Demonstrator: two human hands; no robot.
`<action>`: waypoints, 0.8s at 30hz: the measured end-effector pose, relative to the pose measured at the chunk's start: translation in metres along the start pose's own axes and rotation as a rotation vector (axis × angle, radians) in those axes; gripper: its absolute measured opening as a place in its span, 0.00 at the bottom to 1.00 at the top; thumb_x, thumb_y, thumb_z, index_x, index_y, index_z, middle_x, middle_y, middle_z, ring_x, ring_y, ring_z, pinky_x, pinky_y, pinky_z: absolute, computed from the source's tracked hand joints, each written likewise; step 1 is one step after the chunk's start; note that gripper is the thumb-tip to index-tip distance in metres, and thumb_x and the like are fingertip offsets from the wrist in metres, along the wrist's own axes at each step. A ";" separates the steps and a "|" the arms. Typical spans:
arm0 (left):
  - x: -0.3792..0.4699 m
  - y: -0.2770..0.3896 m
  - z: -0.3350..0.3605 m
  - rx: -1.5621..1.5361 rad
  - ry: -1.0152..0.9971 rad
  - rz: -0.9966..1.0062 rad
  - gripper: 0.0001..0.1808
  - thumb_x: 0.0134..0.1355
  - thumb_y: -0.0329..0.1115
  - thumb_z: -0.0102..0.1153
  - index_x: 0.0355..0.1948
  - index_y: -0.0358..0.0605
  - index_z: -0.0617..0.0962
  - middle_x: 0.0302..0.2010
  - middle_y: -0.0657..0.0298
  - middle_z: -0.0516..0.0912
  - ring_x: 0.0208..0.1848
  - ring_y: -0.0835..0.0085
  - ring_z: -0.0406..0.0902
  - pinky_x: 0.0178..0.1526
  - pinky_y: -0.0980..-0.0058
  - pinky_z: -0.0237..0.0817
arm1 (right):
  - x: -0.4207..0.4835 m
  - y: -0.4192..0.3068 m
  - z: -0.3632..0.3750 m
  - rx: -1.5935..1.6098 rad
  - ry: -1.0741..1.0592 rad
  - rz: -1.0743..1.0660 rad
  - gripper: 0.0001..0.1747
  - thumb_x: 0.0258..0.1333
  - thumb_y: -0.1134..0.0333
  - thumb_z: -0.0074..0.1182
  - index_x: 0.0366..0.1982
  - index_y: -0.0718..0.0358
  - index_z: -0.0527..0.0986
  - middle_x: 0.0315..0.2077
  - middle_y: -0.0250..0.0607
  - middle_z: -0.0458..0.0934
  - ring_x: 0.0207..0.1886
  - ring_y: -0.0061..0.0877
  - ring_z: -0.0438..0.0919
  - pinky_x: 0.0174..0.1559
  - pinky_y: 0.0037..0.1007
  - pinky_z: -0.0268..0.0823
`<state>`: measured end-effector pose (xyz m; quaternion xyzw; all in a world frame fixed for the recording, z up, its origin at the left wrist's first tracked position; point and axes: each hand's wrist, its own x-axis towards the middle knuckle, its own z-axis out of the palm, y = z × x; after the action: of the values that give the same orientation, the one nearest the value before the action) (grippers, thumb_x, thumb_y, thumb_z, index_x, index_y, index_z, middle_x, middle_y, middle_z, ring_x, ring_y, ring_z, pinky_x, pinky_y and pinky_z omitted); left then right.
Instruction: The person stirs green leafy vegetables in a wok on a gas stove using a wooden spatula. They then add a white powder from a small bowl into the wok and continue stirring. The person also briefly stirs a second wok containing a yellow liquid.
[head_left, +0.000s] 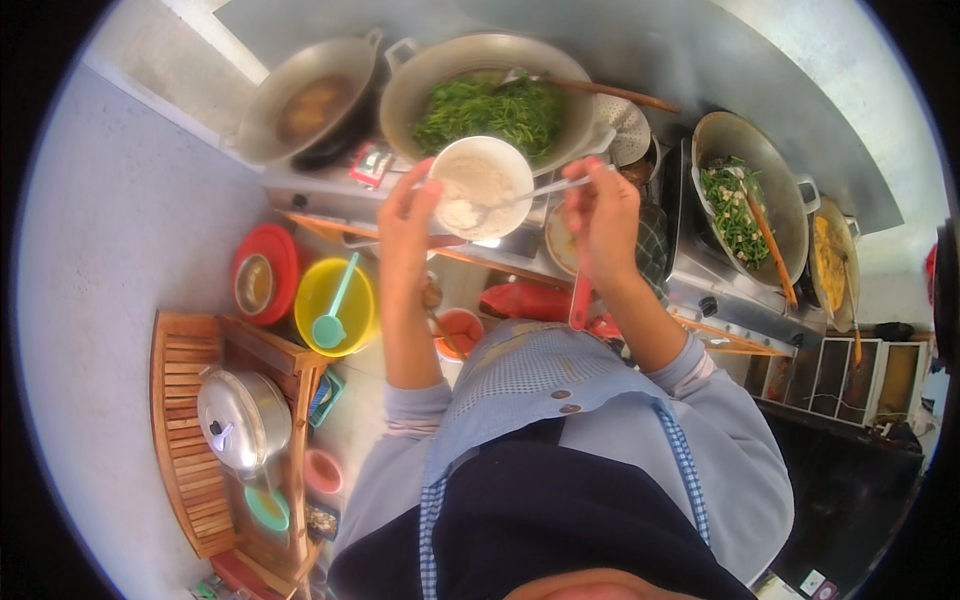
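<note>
My left hand grips the rim of a white bowl at its left side. Pale powder lies in the bowl, with a whiter heap near the lower left. Between the fingers of my right hand is the handle of a metal spoon, whose bowl end rests in the powder. The white bowl is in front of the near rim of a large wok that holds chopped green leafy vegetables. A wooden-handled spatula leans in that wok. A red handle shows below my right hand; what it belongs to is unclear.
At the left is a wok of brownish liquid; at the right, a wok of green vegetables and pale cubes and a pan of yellow food. Below stand a yellow bucket with a green dipper and a lidded metal pot on a wooden bench.
</note>
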<state>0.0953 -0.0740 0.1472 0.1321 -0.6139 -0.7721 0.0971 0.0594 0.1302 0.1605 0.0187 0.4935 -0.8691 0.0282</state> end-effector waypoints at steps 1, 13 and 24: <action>0.000 -0.001 0.000 -0.009 0.000 0.001 0.28 0.63 0.43 0.57 0.61 0.40 0.73 0.50 0.50 0.80 0.46 0.64 0.82 0.33 0.69 0.82 | 0.000 -0.001 0.000 0.015 0.007 0.013 0.14 0.66 0.63 0.49 0.32 0.66 0.77 0.18 0.31 0.74 0.15 0.13 0.67 0.17 0.16 0.56; -0.004 -0.019 -0.003 -0.126 0.047 -0.056 0.31 0.65 0.47 0.56 0.62 0.38 0.70 0.53 0.49 0.77 0.51 0.61 0.80 0.36 0.67 0.82 | 0.006 -0.010 -0.001 0.008 0.044 -0.063 0.15 0.68 0.61 0.48 0.33 0.65 0.76 0.18 0.32 0.72 0.17 0.14 0.65 0.19 0.17 0.55; -0.018 -0.057 -0.035 -0.059 0.182 -0.112 0.32 0.65 0.50 0.54 0.62 0.39 0.68 0.53 0.51 0.76 0.49 0.61 0.80 0.33 0.68 0.81 | 0.064 -0.013 -0.012 -0.012 0.110 -0.193 0.15 0.68 0.61 0.48 0.32 0.65 0.76 0.18 0.31 0.72 0.18 0.14 0.65 0.20 0.19 0.55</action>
<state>0.1242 -0.0879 0.0858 0.2328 -0.5711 -0.7790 0.1131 -0.0048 0.1450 0.1622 0.0186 0.4992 -0.8623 -0.0828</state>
